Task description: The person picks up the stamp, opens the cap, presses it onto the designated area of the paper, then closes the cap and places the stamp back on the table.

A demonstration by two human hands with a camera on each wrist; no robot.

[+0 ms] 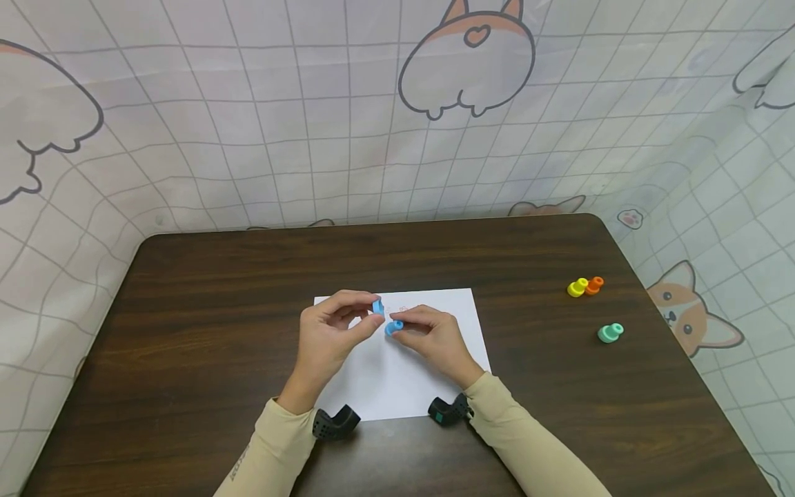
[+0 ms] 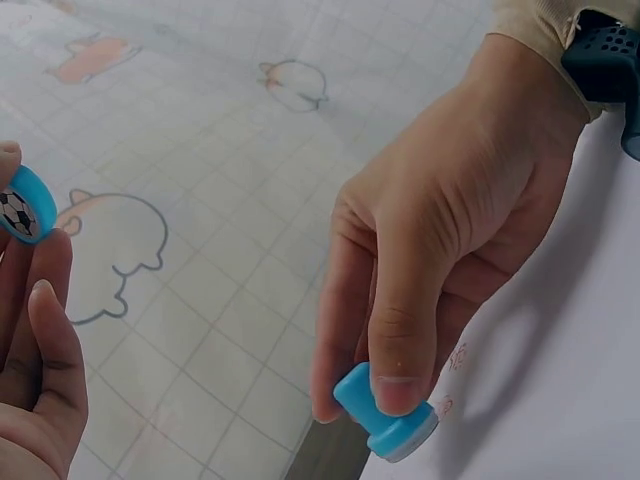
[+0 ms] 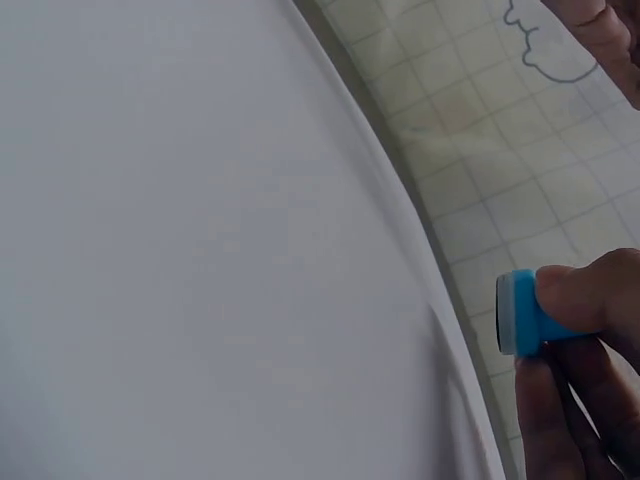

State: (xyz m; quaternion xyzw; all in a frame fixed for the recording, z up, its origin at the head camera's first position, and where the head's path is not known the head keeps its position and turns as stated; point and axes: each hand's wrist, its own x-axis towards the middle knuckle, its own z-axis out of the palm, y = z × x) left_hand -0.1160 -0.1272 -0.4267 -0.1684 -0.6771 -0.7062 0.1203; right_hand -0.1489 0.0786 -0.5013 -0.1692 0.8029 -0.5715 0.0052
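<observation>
My left hand [image 1: 332,331] pinches a light blue cap [image 1: 377,306] between thumb and fingertips. In the left wrist view the cap [image 2: 30,207] bears a black-and-white soccer ball picture. Close by on the right, my right hand [image 1: 437,338] pinches a blue toy stamp [image 1: 394,327] by its narrow handle. The stamp [image 3: 518,315] shows its pale rim on the end away from the fingers in the right wrist view. Cap and stamp are apart, both held above a white sheet of paper [image 1: 404,393]. Small red prints [image 2: 447,404] mark the paper, partly covered by the right hand.
Toward the right of the dark wooden table [image 1: 217,276] stand a yellow stamp [image 1: 577,288] and an orange stamp [image 1: 594,285], side by side. A mint green stamp [image 1: 611,333] stands nearer. A curtain with a grid and dog drawings [image 1: 466,62] hangs behind the table.
</observation>
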